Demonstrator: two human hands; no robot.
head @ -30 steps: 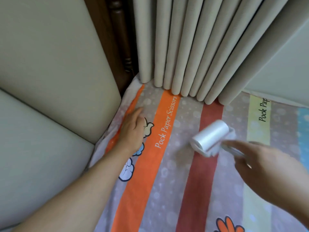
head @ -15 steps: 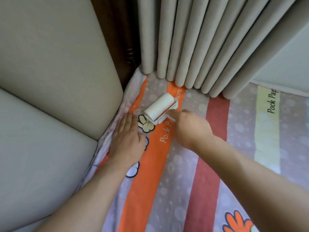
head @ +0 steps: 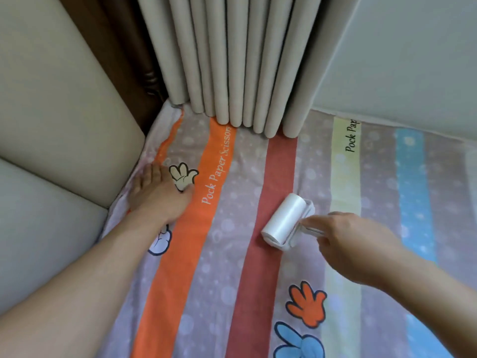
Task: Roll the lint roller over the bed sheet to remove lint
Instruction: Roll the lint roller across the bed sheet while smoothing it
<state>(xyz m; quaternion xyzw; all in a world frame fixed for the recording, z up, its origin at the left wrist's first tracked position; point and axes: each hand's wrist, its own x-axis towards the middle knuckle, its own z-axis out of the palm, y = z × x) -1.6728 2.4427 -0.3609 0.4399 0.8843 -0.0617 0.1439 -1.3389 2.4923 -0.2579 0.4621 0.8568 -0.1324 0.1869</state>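
One lint roller (head: 283,220) — white, glossy

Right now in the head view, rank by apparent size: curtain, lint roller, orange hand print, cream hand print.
1. curtain, by far.
2-3. lint roller and orange hand print: look alike; the print is nearer the camera, so unranked.
4. cream hand print, partly covered by the left hand.
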